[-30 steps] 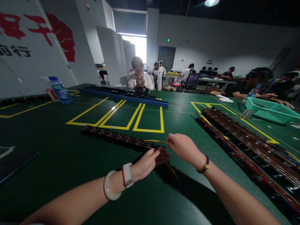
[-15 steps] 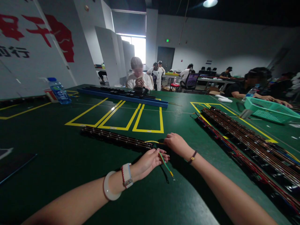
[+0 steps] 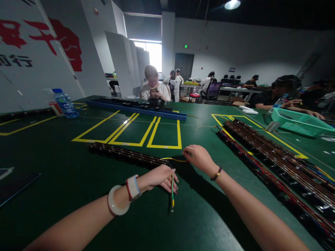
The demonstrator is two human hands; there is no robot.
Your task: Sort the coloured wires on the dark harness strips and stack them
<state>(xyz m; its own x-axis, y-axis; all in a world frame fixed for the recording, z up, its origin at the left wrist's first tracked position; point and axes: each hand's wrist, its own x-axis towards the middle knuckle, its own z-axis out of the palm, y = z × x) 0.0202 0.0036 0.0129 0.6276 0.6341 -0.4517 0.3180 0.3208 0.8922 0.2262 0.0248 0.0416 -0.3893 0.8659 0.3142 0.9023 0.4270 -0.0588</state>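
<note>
A long dark strip of joined parts with metal rails (image 3: 128, 153) lies across the green table in front of me. From its right end run a thin yellow wire (image 3: 175, 159) and a green-and-yellow wire (image 3: 172, 190) with a metal terminal at its tip. My left hand (image 3: 159, 177) is beside that end, thumb against the green-and-yellow wire, which hangs over the fingers toward me. The yellow wire leads to my right hand (image 3: 197, 156), its fingers curled and closed at the wire's far end. The pinch itself is partly hidden.
More wired strips (image 3: 277, 160) lie at the right, near a green basket (image 3: 300, 122). A blue channel (image 3: 136, 109) crosses the table's far side, with a water bottle (image 3: 65, 103) at left. A person (image 3: 154, 89) sits opposite; others work behind.
My left hand has shifted left and turned palm-down, swinging the green-and-yellow wire left until it hangs more upright. More of the yellow wire shows, stretched toward my right hand, which has barely moved.
</note>
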